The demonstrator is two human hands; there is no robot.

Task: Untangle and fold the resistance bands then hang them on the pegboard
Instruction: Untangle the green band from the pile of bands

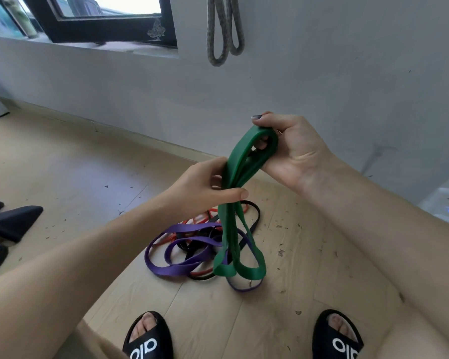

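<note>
while our right hand (293, 149) curls round the top bend of the green band (240, 193), thumb over it and a finger hooked through the loop, our left hand (205, 187) pinches the gathered strands lower down, thumb in front. the band hangs doubled between them, its two bottom loops dangling over the pile of purple, red and black bands (192, 247) on the wood floor (75, 164); we cannot tell whether they touch it. we judge the fold is in hand, not yet finished. to do it well we advise keeping the strands flat and untwisted, sliding the left hand down to even the loops, and lifting clear of the pile before folding again. grey rope loops (224, 29) hang on the wall (322, 73) above; no pegboard is in view.
</note>
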